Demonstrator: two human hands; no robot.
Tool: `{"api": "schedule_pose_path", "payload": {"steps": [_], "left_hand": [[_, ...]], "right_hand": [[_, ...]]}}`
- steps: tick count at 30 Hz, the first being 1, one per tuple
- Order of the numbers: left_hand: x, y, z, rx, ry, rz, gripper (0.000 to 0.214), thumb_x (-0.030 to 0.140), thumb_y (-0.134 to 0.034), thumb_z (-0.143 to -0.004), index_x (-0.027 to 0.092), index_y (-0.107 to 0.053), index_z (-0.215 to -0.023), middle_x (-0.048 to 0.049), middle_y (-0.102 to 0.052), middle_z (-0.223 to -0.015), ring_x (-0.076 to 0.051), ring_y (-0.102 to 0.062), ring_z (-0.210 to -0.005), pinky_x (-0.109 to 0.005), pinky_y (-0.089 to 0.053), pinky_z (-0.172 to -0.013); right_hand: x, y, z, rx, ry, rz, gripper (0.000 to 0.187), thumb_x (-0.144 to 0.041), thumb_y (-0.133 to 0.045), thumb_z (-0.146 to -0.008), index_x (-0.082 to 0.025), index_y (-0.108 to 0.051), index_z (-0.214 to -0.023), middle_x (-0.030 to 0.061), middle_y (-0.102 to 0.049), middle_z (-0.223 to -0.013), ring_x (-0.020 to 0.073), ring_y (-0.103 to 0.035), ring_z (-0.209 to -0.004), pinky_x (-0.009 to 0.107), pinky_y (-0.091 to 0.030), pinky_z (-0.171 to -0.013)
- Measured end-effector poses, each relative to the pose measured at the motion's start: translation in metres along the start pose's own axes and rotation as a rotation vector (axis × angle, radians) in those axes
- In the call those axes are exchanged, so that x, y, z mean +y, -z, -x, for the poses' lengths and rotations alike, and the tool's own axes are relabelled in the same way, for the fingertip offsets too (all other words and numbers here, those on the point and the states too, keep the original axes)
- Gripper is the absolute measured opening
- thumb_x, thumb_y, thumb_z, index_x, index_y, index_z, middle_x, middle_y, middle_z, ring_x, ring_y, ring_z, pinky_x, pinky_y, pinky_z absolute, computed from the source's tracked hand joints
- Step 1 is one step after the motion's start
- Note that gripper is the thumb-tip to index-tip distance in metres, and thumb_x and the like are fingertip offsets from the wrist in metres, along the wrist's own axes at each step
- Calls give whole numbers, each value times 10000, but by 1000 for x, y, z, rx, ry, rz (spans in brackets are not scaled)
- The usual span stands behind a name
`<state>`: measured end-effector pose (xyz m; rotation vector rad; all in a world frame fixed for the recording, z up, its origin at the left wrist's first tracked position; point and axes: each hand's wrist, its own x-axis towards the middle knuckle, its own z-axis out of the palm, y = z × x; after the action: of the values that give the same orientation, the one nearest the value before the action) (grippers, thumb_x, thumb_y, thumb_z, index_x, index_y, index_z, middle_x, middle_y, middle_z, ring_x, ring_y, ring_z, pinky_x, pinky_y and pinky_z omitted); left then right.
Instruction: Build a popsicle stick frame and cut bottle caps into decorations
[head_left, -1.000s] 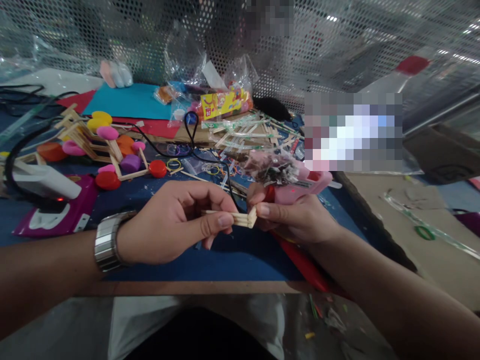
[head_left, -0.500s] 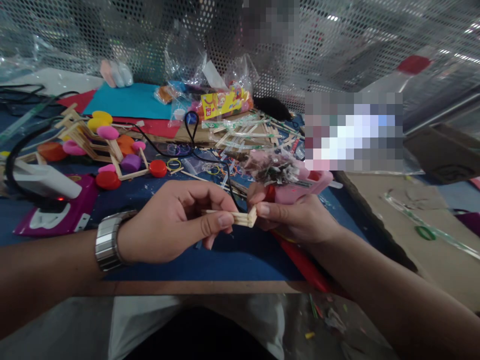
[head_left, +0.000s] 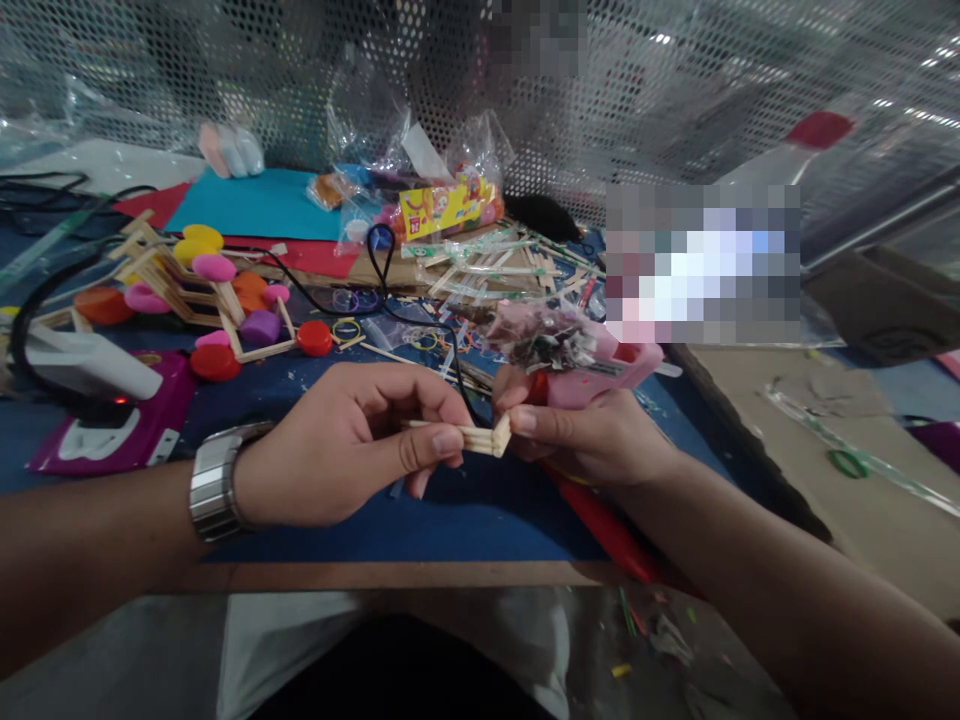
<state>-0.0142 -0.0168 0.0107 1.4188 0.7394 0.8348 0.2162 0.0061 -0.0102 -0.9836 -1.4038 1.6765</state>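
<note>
My left hand [head_left: 352,445], with a metal watch [head_left: 212,482] on its wrist, pinches a small bundle of wooden sticks [head_left: 480,437] between thumb and fingers. My right hand [head_left: 592,440] grips a pink glue gun [head_left: 600,365] crusted with dried glue, while its thumb presses a short stick piece against the bundle's right end. Both hands hover just above the blue table mat [head_left: 465,510], near its front edge. The gun's black cord [head_left: 382,270] loops away toward the back.
At the left stands a stick frame with coloured bottle caps [head_left: 214,300], beside a white and purple device [head_left: 97,400]. Bags of sticks and a yellow packet [head_left: 442,210] lie behind, against a perforated metal wall. Brown cardboard [head_left: 825,470] lies at the right, teal and red paper [head_left: 255,205] at the back.
</note>
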Motion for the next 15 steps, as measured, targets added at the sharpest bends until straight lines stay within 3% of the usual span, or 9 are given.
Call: {"api": "schedule_pose_path", "payload": {"steps": [15], "left_hand": [[1,0,1,-2,-5,-18,48,140,-705,-896,137,-688,-851,17,-662,-702,-48,-579,-514,-125,-501,-507]], "right_hand": [[4,3,1,-17,9,-42,362,-439,-945,-662,-185,-714,-777,-20,-632,-675,76,-525,-494,198,-398,-446]]}}
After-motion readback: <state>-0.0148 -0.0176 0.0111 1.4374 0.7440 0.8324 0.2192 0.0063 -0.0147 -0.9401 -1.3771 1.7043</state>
